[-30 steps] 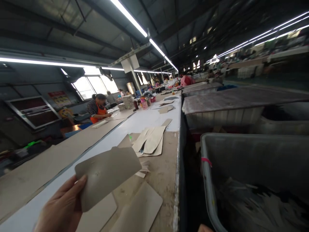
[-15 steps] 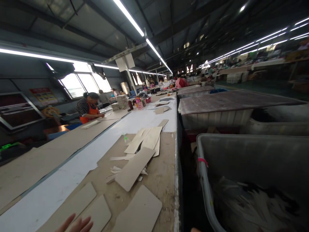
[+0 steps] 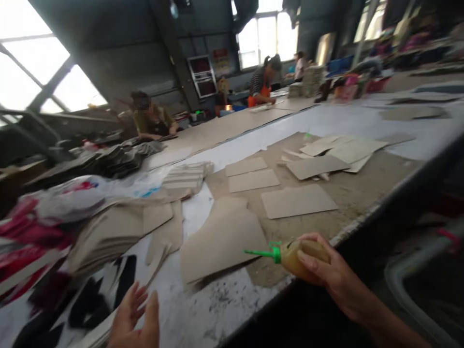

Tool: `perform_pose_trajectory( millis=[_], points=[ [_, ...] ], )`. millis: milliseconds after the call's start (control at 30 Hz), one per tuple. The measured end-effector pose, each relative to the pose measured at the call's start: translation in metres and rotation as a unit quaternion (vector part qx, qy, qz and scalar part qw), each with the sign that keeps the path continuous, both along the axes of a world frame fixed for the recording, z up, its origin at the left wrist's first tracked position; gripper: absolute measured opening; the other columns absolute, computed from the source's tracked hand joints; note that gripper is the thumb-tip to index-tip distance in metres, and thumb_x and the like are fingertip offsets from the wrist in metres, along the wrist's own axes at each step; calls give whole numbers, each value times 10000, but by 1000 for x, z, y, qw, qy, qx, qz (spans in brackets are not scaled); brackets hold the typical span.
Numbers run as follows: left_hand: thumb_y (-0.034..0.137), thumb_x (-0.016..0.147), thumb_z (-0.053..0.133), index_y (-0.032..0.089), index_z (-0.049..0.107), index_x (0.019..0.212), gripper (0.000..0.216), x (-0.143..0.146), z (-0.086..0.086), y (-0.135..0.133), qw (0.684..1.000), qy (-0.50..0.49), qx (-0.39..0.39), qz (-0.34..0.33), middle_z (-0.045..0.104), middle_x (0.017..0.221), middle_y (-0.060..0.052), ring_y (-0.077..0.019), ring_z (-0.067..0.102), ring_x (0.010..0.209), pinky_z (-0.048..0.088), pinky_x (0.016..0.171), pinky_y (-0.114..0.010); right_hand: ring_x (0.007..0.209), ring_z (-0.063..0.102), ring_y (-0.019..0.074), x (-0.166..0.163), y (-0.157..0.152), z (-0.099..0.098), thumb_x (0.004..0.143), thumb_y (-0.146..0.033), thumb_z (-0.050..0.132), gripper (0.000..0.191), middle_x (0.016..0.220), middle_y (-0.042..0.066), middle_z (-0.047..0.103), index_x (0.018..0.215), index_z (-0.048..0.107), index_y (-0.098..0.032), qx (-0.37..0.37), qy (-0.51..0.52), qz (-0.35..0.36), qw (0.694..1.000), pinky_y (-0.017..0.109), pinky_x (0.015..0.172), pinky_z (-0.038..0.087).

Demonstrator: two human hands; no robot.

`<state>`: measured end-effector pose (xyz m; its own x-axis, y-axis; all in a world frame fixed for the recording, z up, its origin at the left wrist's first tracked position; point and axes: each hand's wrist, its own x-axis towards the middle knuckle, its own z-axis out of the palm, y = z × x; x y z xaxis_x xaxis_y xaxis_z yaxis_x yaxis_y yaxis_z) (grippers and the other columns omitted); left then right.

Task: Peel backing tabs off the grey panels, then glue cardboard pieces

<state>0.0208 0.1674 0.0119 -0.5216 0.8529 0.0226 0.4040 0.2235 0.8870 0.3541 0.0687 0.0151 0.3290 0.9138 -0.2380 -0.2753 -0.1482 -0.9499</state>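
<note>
My right hand (image 3: 322, 258) is wrapped round a glue bottle (image 3: 290, 261) with yellowish contents and a green nozzle, which points left above the table's front edge. Under the nozzle lies a stack of large grey-beige boards (image 3: 224, 237). My left hand (image 3: 136, 316) is at the lower left, palm up, with thumb and fingers apart and nothing in it. It is nearest to a few narrow board strips (image 3: 156, 263) and some black pieces (image 3: 89, 302). A single rectangular board (image 3: 299, 200) lies beyond the bottle, and two smaller boards (image 3: 252, 174) lie farther left.
Piled cream boards (image 3: 348, 150) lie at the right on the long table. To the left are a fanned stack of boards (image 3: 112, 232), plastic bags (image 3: 68, 198) and dark folded material (image 3: 97, 162). Two people work across the table. A grey bin (image 3: 395, 275) stands at lower right.
The view has swung left and down, bringing the left-hand piles and another person into sight. My right hand now shows with the glue bottle; my left hand still has its fingers apart.
</note>
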Motion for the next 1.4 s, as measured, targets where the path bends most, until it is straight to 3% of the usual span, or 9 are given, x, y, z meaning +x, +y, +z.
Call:
perform_pose_trajectory(
  millis=[67,167,300,400,600,733,967,1233,1400],
  points=[
    [532,699,590,188,487,1267,672,-15,-8,-29,998,49,-29,1,577,1180,-124,-324,573,1028,451,907,-507,700,547,145,-24,8,6,742,-509,661,448,825,-10,575,1029,432,-251,-2,-69,31,997,255,588,462],
    [548,721,511,77,446,1277,731,-14,-18,-41,998,25,-41,-32,579,1145,-191,-305,594,996,475,882,-466,647,550,138,-59,16,19,740,-481,663,442,777,-19,565,1031,429,-245,28,-173,59,983,246,545,477],
    [483,811,450,69,458,1259,610,3,-22,-15,994,45,-28,-100,599,1119,-184,-249,608,964,485,864,-388,605,555,130,-92,24,33,723,-453,666,422,733,-23,551,994,438,-224,80,-246,47,965,233,513,483],
    [426,793,542,94,517,1217,539,19,-20,13,984,105,-16,-142,557,1204,-185,-282,519,1113,402,967,-413,606,567,134,-100,25,35,744,-458,643,410,741,-14,572,1008,437,-223,81,-261,35,961,235,513,493],
    [391,731,664,137,591,1133,481,45,-19,30,960,220,-60,-164,531,1131,-190,-387,429,1113,357,913,-528,612,581,140,-87,14,28,754,-470,643,409,734,-18,599,1030,451,-236,54,-284,11,957,232,520,492],
    [379,732,666,135,565,1074,432,49,-20,32,956,242,-77,-148,486,1122,-167,-359,417,1099,369,894,-473,617,571,149,-74,8,24,746,-503,641,435,740,-14,602,1048,466,-243,29,-274,-39,960,246,524,493],
    [325,790,584,192,529,742,152,42,-16,39,950,251,-55,-179,492,842,-60,-243,488,899,389,833,-329,637,576,155,-57,4,24,720,-510,656,434,781,1,618,1021,498,-240,18,-263,-93,960,248,540,494],
    [342,853,386,228,435,643,243,36,2,26,943,269,-33,-195,479,729,-32,-203,477,658,323,635,-328,635,578,155,-48,2,28,709,-522,662,456,789,0,611,1024,484,-244,14,-221,-77,972,248,525,500],
    [413,852,352,237,429,667,267,34,18,7,955,196,-14,-221,459,560,6,-187,489,573,351,597,-312,666,588,154,-35,-3,35,729,-514,649,431,789,-3,617,1020,484,-243,22,-233,-69,970,240,570,503]
  ],
)
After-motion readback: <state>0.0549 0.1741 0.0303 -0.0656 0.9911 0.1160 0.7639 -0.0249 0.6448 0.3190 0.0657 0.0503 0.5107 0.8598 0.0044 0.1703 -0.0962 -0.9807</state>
